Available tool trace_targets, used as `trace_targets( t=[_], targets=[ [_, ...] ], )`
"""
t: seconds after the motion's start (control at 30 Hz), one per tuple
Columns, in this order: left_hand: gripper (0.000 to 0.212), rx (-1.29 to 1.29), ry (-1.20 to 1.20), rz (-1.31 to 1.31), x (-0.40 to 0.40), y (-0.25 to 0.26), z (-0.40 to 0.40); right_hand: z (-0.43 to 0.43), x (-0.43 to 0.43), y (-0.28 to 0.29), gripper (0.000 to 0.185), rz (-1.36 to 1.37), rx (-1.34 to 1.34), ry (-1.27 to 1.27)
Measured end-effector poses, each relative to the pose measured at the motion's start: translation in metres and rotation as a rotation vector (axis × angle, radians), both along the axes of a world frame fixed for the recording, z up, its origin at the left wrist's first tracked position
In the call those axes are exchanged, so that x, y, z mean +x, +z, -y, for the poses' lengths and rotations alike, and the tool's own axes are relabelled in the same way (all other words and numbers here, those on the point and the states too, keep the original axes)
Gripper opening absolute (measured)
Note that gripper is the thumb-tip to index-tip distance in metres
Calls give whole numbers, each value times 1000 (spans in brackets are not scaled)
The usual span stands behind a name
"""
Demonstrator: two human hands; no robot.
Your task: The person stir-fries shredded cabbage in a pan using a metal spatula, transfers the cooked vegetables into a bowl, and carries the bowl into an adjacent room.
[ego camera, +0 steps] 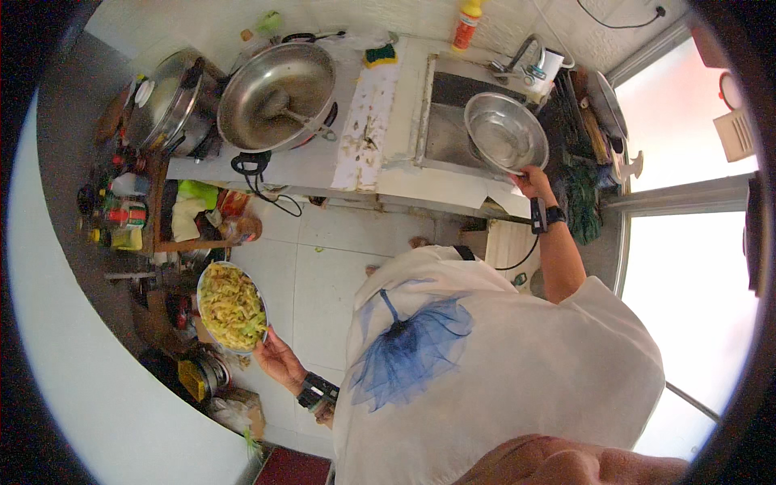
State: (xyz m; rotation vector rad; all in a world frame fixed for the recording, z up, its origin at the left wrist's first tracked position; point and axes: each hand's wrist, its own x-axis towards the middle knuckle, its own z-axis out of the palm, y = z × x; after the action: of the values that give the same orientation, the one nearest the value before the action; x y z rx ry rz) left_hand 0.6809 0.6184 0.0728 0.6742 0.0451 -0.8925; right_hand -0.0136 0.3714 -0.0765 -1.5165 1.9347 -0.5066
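Observation:
My left hand [280, 362] grips the edge of a plate of shredded yellow-green cooked food [233, 308], held out over the floor at the left. The plate's pale blue-white rim [202, 315] shows around the heap. Off to the right, my right hand [533, 183] has hold of the near rim of a stainless steel basin [508, 133]. This basin is at the right part of the sink [445, 136], below the tap [526, 60]. A little clear liquid seems to be in it, though the shine makes that hard to tell.
A wok [242, 115] with a ladle [297, 118] inside sits on the counter, beside a lidded pot [163, 109]. A green-and-yellow sponge [381, 56] lies at the back near a yellow-red bottle [467, 27]. Bottles [126, 213] crowd the left shelf. A black cord [273, 197] hangs over the counter's front edge.

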Motion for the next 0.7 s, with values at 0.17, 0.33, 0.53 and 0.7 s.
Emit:
trace_targets(
  t=[0.17, 0.33, 0.53, 0.7],
  targets=[
    [27, 62, 80, 70, 4, -13, -12, 6, 105, 112, 12, 1120, 29, -657],
    [36, 40, 49, 56, -4, 1, -3, 50, 127, 141, 11, 1188, 33, -382],
    [35, 59, 49, 60, -8, 5, -5, 129, 251, 244, 14, 1046, -99, -149],
    [39, 89, 46, 61, -7, 4, -3, 223, 309, 234, 24, 976, -184, 53]
  ],
)
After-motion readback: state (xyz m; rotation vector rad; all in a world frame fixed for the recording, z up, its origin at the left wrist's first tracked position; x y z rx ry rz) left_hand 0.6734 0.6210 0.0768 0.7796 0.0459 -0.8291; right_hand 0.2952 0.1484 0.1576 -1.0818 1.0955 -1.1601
